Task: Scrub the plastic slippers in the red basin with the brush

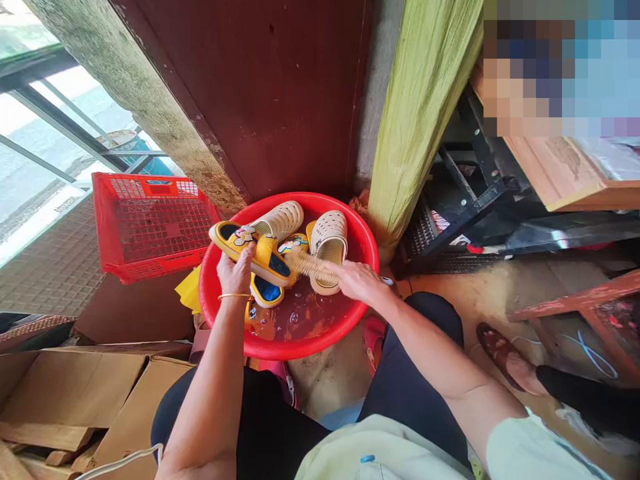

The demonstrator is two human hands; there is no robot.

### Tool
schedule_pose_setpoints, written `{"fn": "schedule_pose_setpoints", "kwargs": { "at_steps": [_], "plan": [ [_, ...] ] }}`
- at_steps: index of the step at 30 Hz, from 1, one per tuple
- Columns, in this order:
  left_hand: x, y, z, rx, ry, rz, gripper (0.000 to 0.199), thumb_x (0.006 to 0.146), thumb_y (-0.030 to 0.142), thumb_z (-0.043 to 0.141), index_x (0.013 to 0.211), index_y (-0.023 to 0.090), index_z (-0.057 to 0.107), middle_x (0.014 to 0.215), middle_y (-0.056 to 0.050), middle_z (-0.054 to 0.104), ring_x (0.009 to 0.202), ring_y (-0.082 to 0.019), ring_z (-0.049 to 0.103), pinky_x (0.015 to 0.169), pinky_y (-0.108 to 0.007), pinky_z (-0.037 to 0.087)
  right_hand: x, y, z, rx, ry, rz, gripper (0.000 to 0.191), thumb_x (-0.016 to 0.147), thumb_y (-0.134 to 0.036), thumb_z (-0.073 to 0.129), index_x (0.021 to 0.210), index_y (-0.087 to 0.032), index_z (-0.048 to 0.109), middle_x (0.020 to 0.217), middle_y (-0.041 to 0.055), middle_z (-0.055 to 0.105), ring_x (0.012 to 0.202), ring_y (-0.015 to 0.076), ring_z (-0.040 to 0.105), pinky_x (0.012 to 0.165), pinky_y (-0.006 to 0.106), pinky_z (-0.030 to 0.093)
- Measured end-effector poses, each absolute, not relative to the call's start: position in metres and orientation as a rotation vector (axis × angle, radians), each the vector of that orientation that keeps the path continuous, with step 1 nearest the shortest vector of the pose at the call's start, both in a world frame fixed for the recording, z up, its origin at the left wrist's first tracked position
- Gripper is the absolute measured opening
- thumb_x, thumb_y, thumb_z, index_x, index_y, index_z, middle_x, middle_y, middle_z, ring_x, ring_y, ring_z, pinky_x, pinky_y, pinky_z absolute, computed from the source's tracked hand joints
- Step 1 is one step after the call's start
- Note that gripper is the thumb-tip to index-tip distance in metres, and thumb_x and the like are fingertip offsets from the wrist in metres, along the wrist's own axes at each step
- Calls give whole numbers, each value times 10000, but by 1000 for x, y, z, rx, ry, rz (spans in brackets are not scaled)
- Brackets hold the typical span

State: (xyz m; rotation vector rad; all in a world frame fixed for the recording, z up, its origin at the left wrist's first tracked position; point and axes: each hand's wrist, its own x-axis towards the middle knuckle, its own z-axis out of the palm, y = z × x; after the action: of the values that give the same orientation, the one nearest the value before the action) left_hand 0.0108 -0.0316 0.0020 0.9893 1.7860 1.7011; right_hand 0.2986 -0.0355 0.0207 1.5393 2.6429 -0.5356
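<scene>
My left hand (235,272) is closed around a yellow clog (270,259) with a dark blue inside and cartoon charms, held tilted above a red basin (371,267). In my right hand (363,280) is a scrubbing brush (317,268), its pale bristles blurred and close to the yellow clog's right side. Soapy, murky water (305,327) covers the basin's bottom. One beige clog (284,219) lies at the back of the basin, and another beige clog (330,235) sits to the right, partly behind the brush. Another yellow clog (267,293) shows partly below the held one.
A red plastic crate (157,227) stands left of the basin, above cardboard boxes (75,387). Behind are a dark red panel (280,100) and a yellow-green post (420,113). At right are a wooden tabletop (565,173) on a black frame and another person's foot (520,367).
</scene>
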Motion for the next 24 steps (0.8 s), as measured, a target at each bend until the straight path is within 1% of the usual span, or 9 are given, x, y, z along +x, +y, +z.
{"fn": "schedule_pose_setpoints", "kwargs": {
  "at_steps": [3,6,8,10,13,16,19,22,24],
  "plan": [
    [18,-29,-8,1274,2070,1353,631,779,465,749,1315,158,619,1170,-123,757,1082,-317,726,975,-433,564,306,-13,21,1858,2659,-584,637,1036,-285,474,1651,-244,310,1339,165,653,1156,298,667,960,378,517],
    [33,-26,-19,1441,2215,1033,908,795,421,742,1571,134,370,1330,-193,694,1223,-376,677,1027,-482,536,298,9,13,2140,2580,-580,779,1010,-332,560,1671,-147,192,1442,228,575,1249,320,620,1012,397,501],
    [41,-23,-23,1533,2253,880,946,831,412,707,1622,106,288,1445,-236,611,1342,-389,599,1087,-486,500,291,19,4,2223,2498,-615,862,991,-339,600,1678,-117,129,1432,246,580,1257,329,620,1024,407,498],
    [44,-21,-25,1596,2302,726,955,849,431,698,1644,116,272,1506,-258,545,1375,-406,565,1099,-499,490,286,26,-4,2260,2411,-659,844,996,-311,584,1677,-111,127,1373,238,631,1221,328,648,1006,409,509],
    [44,-20,-21,1630,2377,435,928,867,479,692,1657,196,296,1485,-262,539,1278,-450,626,1002,-547,537,283,31,-9,2259,2358,-653,637,1015,-219,484,1626,-147,319,1297,203,690,1151,323,690,944,400,534],
    [48,-21,-16,1638,2410,273,872,893,496,664,1654,248,316,1474,-249,542,1211,-455,660,932,-545,560,283,31,-7,2235,2387,-593,472,1009,-162,434,1469,-164,543,1275,182,713,1126,312,704,916,375,536],
    [57,-25,-15,1670,2399,232,836,917,460,638,1655,245,311,1482,-239,546,1180,-437,675,910,-529,568,282,31,0,2240,2408,-551,414,1000,-175,466,1391,-146,599,1249,177,727,1112,297,707,898,346,531],
    [68,-28,-19,1772,2323,226,816,932,418,613,1663,243,293,1536,-233,515,1216,-417,661,936,-511,560,283,28,8,2280,2470,-471,393,987,-192,502,1358,-139,616,1250,167,729,1120,291,697,885,332,523],
    [74,-28,-24,1783,2278,196,820,943,417,595,1674,251,261,1477,-235,575,1196,-416,673,943,-523,551,285,25,12,2289,2551,-430,370,979,-208,522,1326,-149,637,1238,154,737,1108,288,696,874,330,519]
  ]
}}
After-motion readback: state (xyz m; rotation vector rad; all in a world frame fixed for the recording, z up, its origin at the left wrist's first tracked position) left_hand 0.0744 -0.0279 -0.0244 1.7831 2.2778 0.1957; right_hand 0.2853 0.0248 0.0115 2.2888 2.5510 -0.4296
